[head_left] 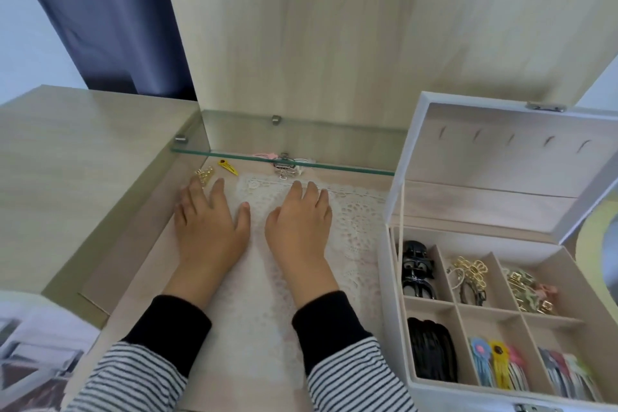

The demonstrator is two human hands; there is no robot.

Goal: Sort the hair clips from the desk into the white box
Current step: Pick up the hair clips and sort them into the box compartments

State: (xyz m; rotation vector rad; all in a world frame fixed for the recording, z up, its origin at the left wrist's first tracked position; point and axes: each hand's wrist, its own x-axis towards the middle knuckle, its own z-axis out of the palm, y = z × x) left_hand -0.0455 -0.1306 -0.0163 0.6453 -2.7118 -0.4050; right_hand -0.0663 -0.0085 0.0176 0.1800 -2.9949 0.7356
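Lace mat on wooden desk

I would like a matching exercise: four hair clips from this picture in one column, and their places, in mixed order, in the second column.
1 silver claw clip
2 gold claw clip
3 black claw clips
4 flower snap clips

a white box, front middle compartment
b desk, at the left hand's fingertips
c white box, back left compartment
d desk, under the glass shelf's edge

Pairs: 1-d, 2-b, 3-c, 4-a
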